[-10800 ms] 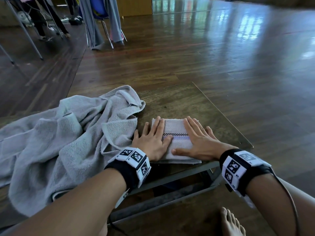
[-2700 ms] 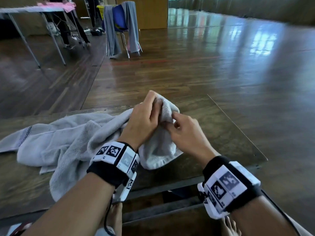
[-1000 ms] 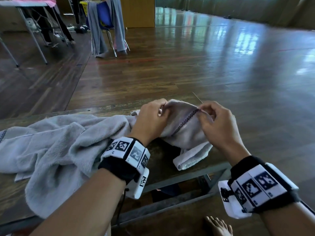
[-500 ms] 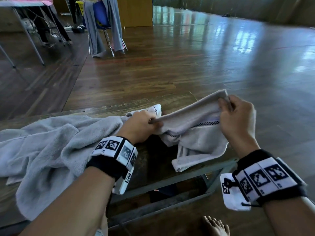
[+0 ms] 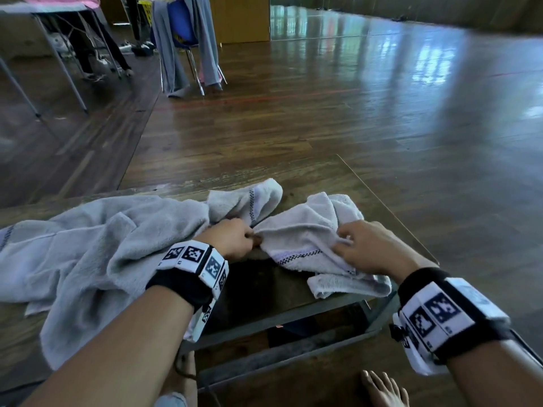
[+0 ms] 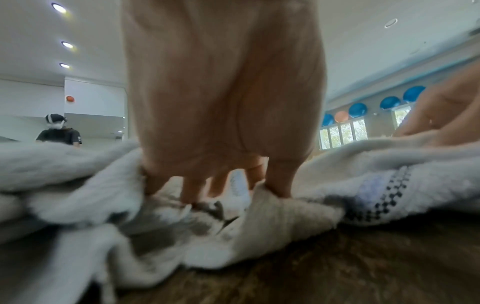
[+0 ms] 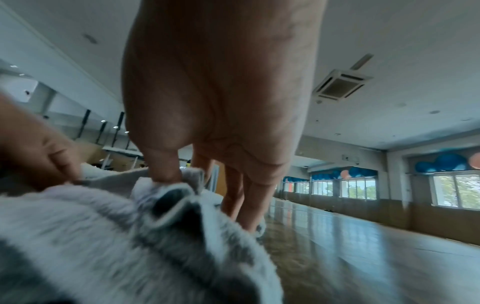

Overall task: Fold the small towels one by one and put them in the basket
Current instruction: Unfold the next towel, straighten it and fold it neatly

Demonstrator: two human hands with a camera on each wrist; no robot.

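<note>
At the table's [image 5: 346,177] near right corner, I have my left hand [image 5: 232,239] pinching the left end of a crumpled small towel [image 5: 305,233], my right hand [image 5: 367,245] gripping its right side between thumb and fingers; a grey towel heap [image 5: 97,239] lies left.

Honestly there's nothing to read here, no words, brand names or numbers anywhere. Closest thing is the black-and-white square marker patterns on the left wristband [image 5: 194,259] and the right wristband [image 5: 435,315], but those are coded blocks, not letters. The yellow thing [image 5: 146,8] way in the back has some dark marks on it, too small and blurry to make out.
</note>
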